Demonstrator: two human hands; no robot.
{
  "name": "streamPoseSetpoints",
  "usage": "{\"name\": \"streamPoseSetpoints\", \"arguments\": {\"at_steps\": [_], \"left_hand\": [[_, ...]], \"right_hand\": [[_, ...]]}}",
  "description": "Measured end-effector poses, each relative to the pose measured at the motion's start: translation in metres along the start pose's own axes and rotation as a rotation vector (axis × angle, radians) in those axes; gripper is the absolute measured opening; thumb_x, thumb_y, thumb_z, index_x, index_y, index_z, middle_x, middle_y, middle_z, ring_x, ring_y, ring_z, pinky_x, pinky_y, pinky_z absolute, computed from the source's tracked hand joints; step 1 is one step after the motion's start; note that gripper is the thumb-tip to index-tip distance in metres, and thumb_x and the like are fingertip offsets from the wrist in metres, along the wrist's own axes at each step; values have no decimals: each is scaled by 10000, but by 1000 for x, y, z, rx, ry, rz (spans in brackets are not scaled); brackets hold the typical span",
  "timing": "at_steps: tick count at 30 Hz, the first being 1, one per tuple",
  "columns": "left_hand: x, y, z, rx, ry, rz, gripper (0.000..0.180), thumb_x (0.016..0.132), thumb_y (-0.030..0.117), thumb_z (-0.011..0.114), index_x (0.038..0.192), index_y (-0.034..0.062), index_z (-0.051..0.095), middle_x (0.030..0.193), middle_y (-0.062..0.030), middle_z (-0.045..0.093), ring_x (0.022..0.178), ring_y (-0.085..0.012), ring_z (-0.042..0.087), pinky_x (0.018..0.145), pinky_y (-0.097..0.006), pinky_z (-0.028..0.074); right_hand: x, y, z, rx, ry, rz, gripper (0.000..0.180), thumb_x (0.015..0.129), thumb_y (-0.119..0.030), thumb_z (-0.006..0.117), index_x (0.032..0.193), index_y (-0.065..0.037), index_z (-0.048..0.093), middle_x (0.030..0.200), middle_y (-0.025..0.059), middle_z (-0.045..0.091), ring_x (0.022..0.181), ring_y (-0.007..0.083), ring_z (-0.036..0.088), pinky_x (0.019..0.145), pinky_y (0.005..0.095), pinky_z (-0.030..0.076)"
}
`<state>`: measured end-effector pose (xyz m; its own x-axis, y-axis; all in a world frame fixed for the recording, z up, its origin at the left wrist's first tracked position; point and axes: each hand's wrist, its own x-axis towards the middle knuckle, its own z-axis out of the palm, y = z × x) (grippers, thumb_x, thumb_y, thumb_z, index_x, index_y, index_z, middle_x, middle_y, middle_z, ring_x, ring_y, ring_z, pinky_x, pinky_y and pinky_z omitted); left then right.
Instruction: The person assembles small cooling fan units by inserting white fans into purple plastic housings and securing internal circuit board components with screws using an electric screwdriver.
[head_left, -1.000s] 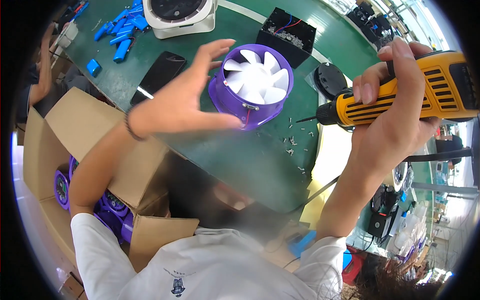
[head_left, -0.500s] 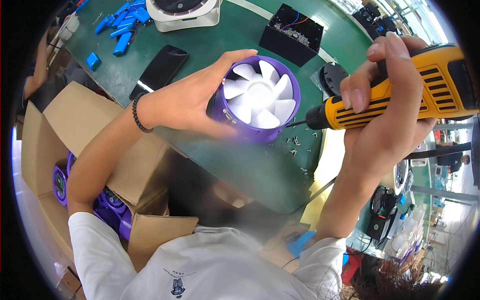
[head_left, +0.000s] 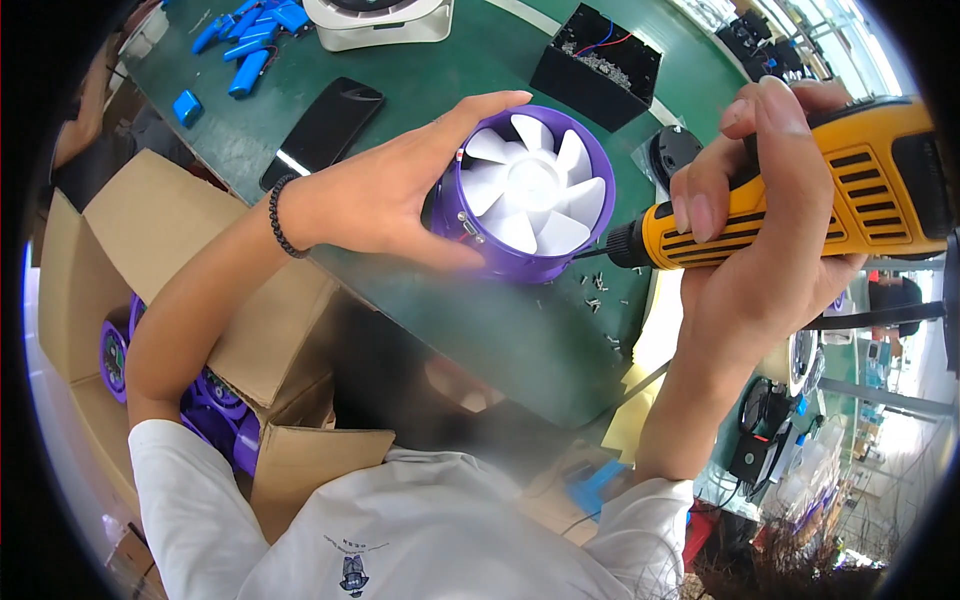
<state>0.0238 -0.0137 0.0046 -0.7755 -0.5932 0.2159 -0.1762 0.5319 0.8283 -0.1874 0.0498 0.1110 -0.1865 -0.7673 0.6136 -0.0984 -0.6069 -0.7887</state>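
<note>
Your left hand (head_left: 400, 195) is wrapped around the side of a round purple plastic fan housing with white blades (head_left: 525, 195), thumb along the lower edge and fingers curled over the top rim, so it's a firm grip. The fan is tilted up off the dark green worktable (head_left: 480, 330), blades facing you, sitting roughly in the middle of the view just above the table's near edge.

Your right hand (head_left: 770, 240) is closed tight around a yellow and black electric screwdriver (head_left: 800, 200), held sideways with the tip pointing left. The bit meets the lower right rim of the fan housing; the exact contact spot is too small to make out.

A few small loose screws (head_left: 600, 295) are scattered on the table right under the tool's nose. Further back there's a black smartphone (head_left: 322, 130) lying flat, a bunch of blue plastic parts (head_left: 250, 40) at the far left corner, a white square fan unit (head_left: 380, 18) at the top edge, and an open black box with wires and small parts (head_left: 598, 65) inside.

Down on your left is an open brown cardboard box (head_left: 150, 260) with more purple fan housings (head_left: 215, 410) packed in it.
</note>
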Motion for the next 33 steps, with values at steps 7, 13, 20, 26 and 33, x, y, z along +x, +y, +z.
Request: {"name": "streamPoseSetpoints", "arguments": {"at_steps": [7,13,20,26,33], "left_hand": [[0,0,1,-16,2,-22,1156,665,235,852,1575,65,160,1514,-163,339,1362,-298,413,1154,-381,320],[-1,1,2,-52,12,-35,1149,666,244,852,1572,62,170,1495,-157,363,1358,-288,415,1150,-377,321],[-1,2,1,-23,22,-17,1142,664,223,854,1570,61,177,1494,-151,366,1361,-281,410,1153,-374,313],[0,-1,2,3,38,54,1082,698,217,862,1542,62,203,1381,-177,477,1266,-299,498,1099,-376,383],[1,3,3,-76,26,-6,1163,656,200,874,1572,61,172,1514,-160,337,1388,-283,376,1167,-378,295]], "right_hand": [[-6,0,7,-64,92,-5,233,865,-73,689,1010,8,526,784,103,598,431,107,502,441,252,418],[-7,-2,12,-106,159,-37,274,843,-81,731,1008,9,531,703,74,566,429,112,497,449,262,427],[-5,2,-5,-129,165,-48,298,829,-78,751,1016,9,537,711,81,580,428,117,507,453,266,436],[-5,2,-2,-133,165,-25,317,813,-75,766,1024,6,543,738,97,606,427,118,519,457,267,449],[-6,-2,1,-71,134,-74,312,822,-90,762,1028,-4,543,769,100,620,427,114,518,456,263,445]]}}
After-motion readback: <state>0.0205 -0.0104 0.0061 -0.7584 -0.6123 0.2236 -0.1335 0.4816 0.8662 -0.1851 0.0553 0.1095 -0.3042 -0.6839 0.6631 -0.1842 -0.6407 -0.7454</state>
